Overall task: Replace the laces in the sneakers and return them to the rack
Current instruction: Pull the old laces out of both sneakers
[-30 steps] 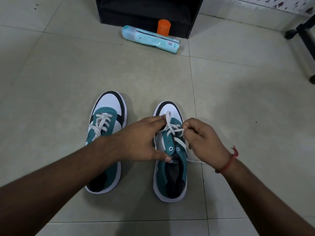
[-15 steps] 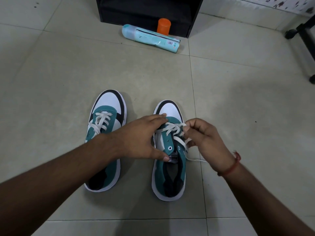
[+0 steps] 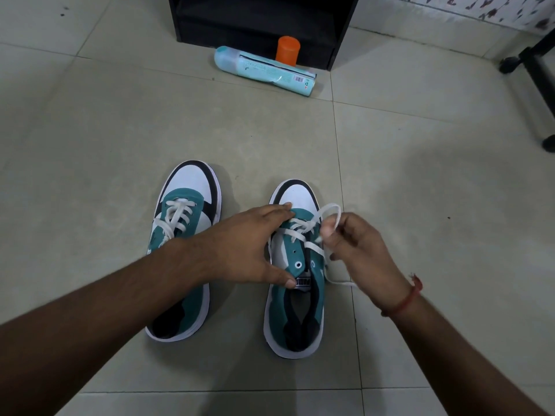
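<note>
Pinching the white lace (image 3: 329, 209) in your right hand (image 3: 357, 250), loop raised over the right sneaker (image 3: 295, 298) on the floor tiles (image 3: 420, 175); your left hand (image 3: 249, 250) lies flat, fingers straight, on its side; left sneaker (image 3: 183, 235) just beside, laced

Both sneakers (image 3: 295, 265) are teal with white toes, black trim and white laces (image 3: 303, 232), on pale beige floor tiles (image 3: 90, 130) before a black rack (image 3: 261, 22), an orange-capped container (image 3: 287, 51) and a light-blue tube (image 3: 264, 70).
</note>
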